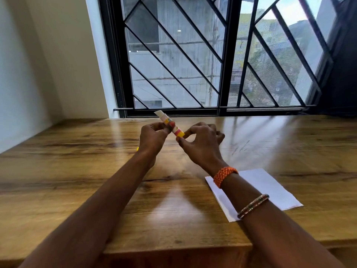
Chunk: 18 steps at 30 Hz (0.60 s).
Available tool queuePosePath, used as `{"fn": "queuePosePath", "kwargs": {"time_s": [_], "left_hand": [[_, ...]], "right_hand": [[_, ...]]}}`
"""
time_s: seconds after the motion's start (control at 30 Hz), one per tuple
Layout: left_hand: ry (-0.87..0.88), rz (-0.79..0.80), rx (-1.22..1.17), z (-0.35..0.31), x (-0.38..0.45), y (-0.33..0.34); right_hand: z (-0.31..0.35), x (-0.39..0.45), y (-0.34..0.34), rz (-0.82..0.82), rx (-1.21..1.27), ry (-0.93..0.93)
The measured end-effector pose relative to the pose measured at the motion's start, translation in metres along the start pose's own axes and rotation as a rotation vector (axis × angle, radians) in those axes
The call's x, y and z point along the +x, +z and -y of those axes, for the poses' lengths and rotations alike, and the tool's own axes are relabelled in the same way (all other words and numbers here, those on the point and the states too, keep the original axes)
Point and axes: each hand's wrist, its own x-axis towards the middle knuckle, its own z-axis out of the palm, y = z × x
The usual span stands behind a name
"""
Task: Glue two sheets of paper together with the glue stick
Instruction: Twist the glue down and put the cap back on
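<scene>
Two hands meet above the middle of the tabletop (77,171), both on one glue stick (170,123). Left hand (152,138) has its fingers (154,126) curled round the stick's middle, thumb on the near side. Right hand (202,144) pinches the yellow bottom end between thumb and forefinger; its other fingers curl loosely, holding nothing. Glue stick is tilted, white end up and away toward the window (193,55), yellow end down and toward the right hand, lifted clear of the wood. Whether the white end is a cap or bare glue cannot be told. A small yellow bit (137,149) shows just left of the left wrist, too little visible to name.

Right wrist wears an orange braided band (225,176); further up the forearm sits a thin beaded bangle (253,206). White paper (270,186) lies flat on the tabletop near the right, partly under the right forearm; how many sheets cannot be told. Window has black diagonal bars, buildings outside. Pale wall (38,55) on the left.
</scene>
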Motion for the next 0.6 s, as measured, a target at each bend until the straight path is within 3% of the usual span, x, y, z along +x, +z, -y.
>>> {"fn": "queuePosePath", "kwargs": {"time_s": [0.13,0.27,0.4,0.5,0.6], "left_hand": [[-0.047,0.044,-0.046,-0.003,-0.007,0.005],[-0.094,0.055,-0.083,-0.003,-0.006,0.004],[-0.127,0.044,-0.081,-0.003,-0.002,0.000],[-0.147,0.107,-0.137,-0.002,0.001,-0.002],[-0.143,0.132,-0.196,-0.004,0.000,-0.003]], "right_hand": [[0.003,-0.003,0.000,-0.087,-0.070,-0.067],[0.001,-0.003,0.003,0.030,0.005,0.005],[0.003,-0.002,0.004,0.222,0.326,0.118],[0.009,-0.004,0.001,0.296,0.673,0.218],[0.011,-0.006,0.001,0.300,0.865,0.304]]}}
